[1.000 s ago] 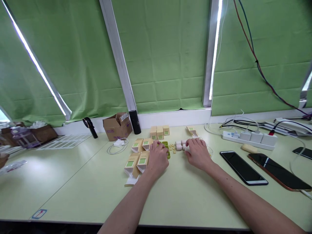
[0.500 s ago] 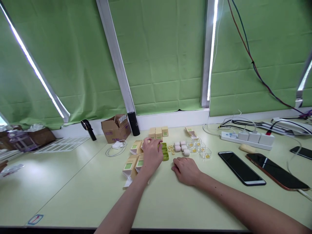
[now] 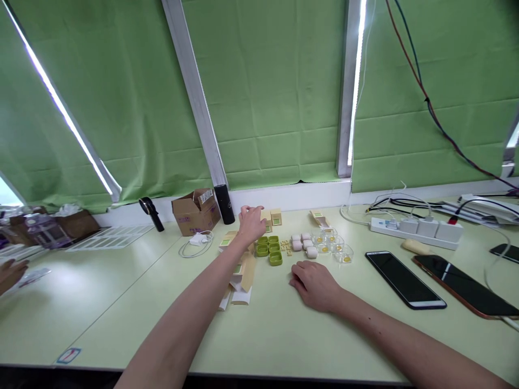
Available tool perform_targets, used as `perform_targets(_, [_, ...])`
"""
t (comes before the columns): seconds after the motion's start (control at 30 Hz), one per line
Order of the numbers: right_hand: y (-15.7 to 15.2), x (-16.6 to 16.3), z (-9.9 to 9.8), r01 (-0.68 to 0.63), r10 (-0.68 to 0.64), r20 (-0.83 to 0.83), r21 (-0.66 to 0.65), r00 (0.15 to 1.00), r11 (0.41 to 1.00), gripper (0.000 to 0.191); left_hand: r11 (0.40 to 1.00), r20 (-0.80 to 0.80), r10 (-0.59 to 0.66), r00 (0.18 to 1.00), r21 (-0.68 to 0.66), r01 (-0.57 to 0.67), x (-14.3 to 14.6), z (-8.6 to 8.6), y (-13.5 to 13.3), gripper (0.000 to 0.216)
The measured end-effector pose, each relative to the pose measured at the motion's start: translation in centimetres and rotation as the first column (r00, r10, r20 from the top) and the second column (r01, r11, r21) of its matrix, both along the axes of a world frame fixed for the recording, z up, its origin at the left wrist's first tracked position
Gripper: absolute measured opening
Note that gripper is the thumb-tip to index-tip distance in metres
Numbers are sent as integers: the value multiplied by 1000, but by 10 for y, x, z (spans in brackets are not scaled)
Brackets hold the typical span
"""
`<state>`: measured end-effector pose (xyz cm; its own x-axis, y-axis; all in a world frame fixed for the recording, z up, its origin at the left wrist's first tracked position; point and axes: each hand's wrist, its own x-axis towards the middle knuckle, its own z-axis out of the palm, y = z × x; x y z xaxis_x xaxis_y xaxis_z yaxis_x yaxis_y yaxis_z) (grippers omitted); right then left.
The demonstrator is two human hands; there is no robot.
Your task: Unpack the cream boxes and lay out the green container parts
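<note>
My left hand (image 3: 250,224) reaches to the back row of small cream cartons (image 3: 276,217), over its left end, with fingers apart and no object visible in them. Under my left forearm lie more cartons (image 3: 248,270) with white flaps, partly covered. Beside them stand small green square trays (image 3: 274,247) in two columns. My right hand (image 3: 314,283) rests on the table with its fingers curled and nothing showing in them. Beyond it are tiny tan squares (image 3: 286,247), pinkish-white blocks (image 3: 307,246) and clear cups (image 3: 344,254) with yellow centres.
Two phones (image 3: 405,281) (image 3: 466,286) and a power strip (image 3: 417,231) with cables lie at right. A brown cardboard box (image 3: 197,213), a black cylinder (image 3: 224,204) and a coiled white cable (image 3: 197,246) stand at back left. Another person's hand (image 3: 12,274) shows at the left edge.
My left hand has moved away from the green trays to the back cartons, uncovering the trays. A nearby carton now sits differently under my forearm. My right hand has stayed put.
</note>
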<state>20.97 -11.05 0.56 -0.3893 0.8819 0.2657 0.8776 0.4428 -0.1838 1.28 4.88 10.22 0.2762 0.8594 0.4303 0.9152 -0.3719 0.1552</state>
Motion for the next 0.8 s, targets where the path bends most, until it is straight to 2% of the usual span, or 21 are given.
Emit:
perform_targets(0.17, [0,1,0,-3,3,11,9,1000,1000,19,995,-91,0,996,-100,-9,12,-16,36,57])
perform_targets(0.4, [1,1,1,-7,7,20,3,1000,1000,18,981,-136,21,990,-190,-47,32,-30,69,67])
perform_targets(0.67, [5,1,-1,-21,20,27,12,999,1000,17,964,-186,10,982,-260,-59,51,-39,95,88])
perform_targets(0.8, [5,0,3,-22,23,33,-14,999,1000,16,955,-199,2,980,-292,-61,59,-41,103,86])
